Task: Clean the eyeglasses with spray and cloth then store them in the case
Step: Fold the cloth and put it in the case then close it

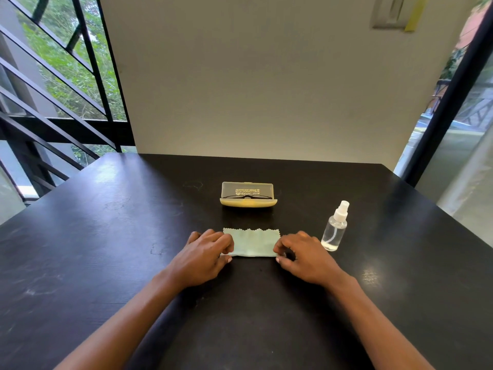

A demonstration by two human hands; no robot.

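Note:
A pale green cleaning cloth (252,243), folded into a strip, lies on the black table (106,236) in front of me. My left hand (205,256) pinches its left end and my right hand (304,253) pinches its right end. Beyond the cloth stands a yellow glasses case (248,202) with its clear lid raised. Dark-framed eyeglasses (246,196) lie inside it. A small clear spray bottle (335,228) with a white nozzle stands upright just right of my right hand.
A white wall (253,89) rises at the table's far edge. Black metal railings (53,108) and a window are at the left, and a glass door with a dark frame (448,108) is at the right.

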